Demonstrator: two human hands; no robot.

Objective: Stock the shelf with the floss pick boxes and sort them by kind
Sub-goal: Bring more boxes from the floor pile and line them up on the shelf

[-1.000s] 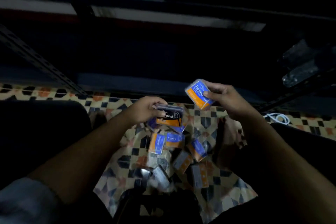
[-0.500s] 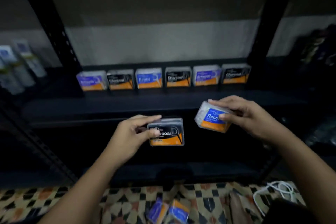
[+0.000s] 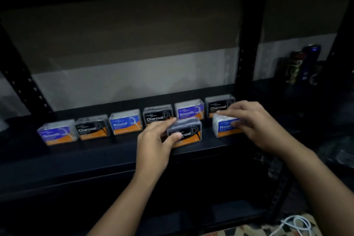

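Several floss pick boxes stand in a row at the back of the black shelf (image 3: 95, 151): Smooth (image 3: 57, 133), Charcoal (image 3: 93, 128), Round (image 3: 125, 122), Charcoal (image 3: 156, 114), Smooth (image 3: 188, 109), Charcoal (image 3: 217, 104). My left hand (image 3: 155, 143) grips a black Charcoal box (image 3: 186, 130) by its left end, in front of the row at shelf level. My right hand (image 3: 252, 122) holds a blue and orange Round box (image 3: 223, 126) to the right of it, fingers over the top and front. Whether either box rests on the shelf is unclear.
Black perforated uprights (image 3: 243, 59) frame the shelf bay. Dark cans or bottles (image 3: 300, 65) stand on the neighbouring shelf at the right. A white cable (image 3: 295, 225) lies on the patterned floor at the bottom right. A lower shelf (image 3: 172, 220) runs below.
Both hands rose from the box pile on the floor and reached forward to the shelf, carrying the Charcoal and Round boxes up to just in front of the row.
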